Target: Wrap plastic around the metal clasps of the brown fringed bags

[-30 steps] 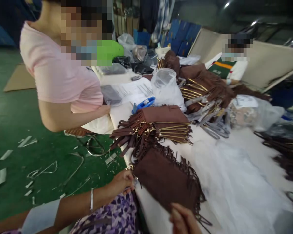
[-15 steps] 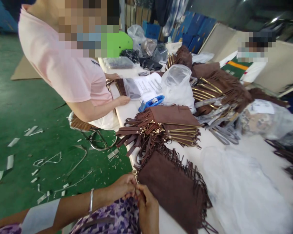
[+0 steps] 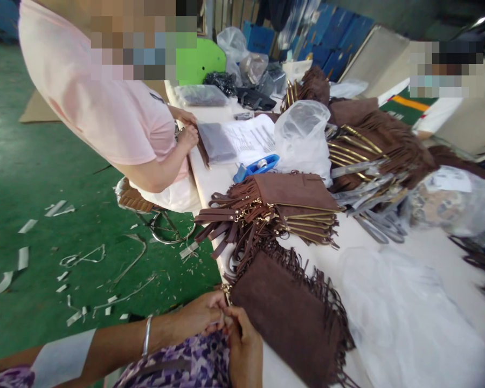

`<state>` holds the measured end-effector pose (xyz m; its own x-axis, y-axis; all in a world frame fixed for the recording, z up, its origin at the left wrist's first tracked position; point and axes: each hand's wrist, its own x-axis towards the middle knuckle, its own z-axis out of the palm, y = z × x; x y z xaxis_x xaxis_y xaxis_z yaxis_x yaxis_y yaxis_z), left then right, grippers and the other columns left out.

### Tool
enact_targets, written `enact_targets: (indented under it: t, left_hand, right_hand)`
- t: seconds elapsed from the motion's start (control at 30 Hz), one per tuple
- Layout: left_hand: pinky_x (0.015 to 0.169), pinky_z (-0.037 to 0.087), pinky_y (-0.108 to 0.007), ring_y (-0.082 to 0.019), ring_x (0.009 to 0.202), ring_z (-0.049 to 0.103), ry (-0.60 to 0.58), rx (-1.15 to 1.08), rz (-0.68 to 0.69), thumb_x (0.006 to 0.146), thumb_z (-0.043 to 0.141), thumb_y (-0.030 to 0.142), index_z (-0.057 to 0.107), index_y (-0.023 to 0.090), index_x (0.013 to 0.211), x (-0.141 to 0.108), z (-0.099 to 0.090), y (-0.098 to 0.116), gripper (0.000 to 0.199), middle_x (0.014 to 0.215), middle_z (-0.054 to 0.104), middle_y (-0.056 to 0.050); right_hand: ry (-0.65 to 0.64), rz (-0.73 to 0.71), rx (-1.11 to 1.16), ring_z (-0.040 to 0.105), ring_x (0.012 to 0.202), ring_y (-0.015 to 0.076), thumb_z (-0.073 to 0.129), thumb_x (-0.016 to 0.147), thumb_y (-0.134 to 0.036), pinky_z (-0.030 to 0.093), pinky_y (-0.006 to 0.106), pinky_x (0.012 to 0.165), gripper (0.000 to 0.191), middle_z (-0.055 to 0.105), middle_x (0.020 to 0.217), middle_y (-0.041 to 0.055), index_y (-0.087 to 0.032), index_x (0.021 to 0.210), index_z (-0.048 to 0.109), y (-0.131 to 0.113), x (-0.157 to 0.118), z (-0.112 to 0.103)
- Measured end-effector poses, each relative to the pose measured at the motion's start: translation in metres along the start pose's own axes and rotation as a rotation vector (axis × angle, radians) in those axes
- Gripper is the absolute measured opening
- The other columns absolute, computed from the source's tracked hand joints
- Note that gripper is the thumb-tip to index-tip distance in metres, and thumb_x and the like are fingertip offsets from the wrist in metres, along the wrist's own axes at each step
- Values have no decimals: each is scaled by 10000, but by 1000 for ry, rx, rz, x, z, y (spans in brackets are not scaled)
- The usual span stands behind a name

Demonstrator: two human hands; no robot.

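A dark brown fringed clutch bag lies flat at the near edge of the white table, its fringe spread along the far and right sides. At its left edge, beside a gold clasp, my left hand is closed with the fingertips pinched together. My right hand meets it there, thumb and fingers closed on the bag's zip edge. The exact bit pinched between the fingertips is hidden. Just beyond lies a stack of similar fringed bags with wrist straps and gold zips.
A co-worker in a pink top sits at the left table edge, hands by a plastic-covered bag. Past the stack are a blue tool, a clear plastic bag and more brown bags. Plastic sheeting lies right. Scraps litter the green floor.
The co-worker's near hand has drawn back from the plastic-covered bag toward the other hand. My view has shifted slightly; my own hands stay at the clutch bag's edge, their fingers barely changed.
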<state>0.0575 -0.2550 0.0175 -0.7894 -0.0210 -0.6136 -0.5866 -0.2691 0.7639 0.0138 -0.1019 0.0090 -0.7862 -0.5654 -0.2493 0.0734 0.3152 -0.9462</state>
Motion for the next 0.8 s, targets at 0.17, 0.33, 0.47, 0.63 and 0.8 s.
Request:
enact_targets:
  t: [0.17,0.33,0.47,0.63,0.8]
  left_hand:
    - [465,322,-209,-93,481,449,-16,35,24,804,551,342,502,188,850,-5,0,2,169,661,618,11]
    - [501,391,-217,-113,547,514,-21,128,78,762,690,404,526,181,863,-8,0,3,294,687,593,26]
    - [467,369,-211,-108,505,502,1,111,78,784,648,468,517,184,839,-4,3,0,317,672,605,21]
    - [447,351,-210,-122,477,520,139,27,6,784,578,474,509,186,752,3,11,-8,297,590,603,15]
    - [472,373,-225,-135,504,539,221,-44,16,769,601,463,513,183,747,1,16,-15,295,613,628,-4]
  right_hand:
    - [12,49,-76,614,683,146,448,911,-322,439,201,650,243,699,832,-15,-243,1044,636,-3,2,-1]
    - [39,49,-90,624,674,160,474,870,-279,427,215,580,251,704,845,7,-229,1074,612,-2,3,-4]
    - [84,51,-85,610,603,167,512,851,-294,419,224,543,243,664,711,-17,-224,1072,584,5,2,-2]
    - [162,127,-38,615,608,177,517,881,-366,436,251,598,219,649,690,-35,-238,1057,494,14,-3,8]
    - [325,193,-10,601,563,187,552,879,-451,424,271,582,246,634,641,-50,-254,1001,468,19,-10,20]
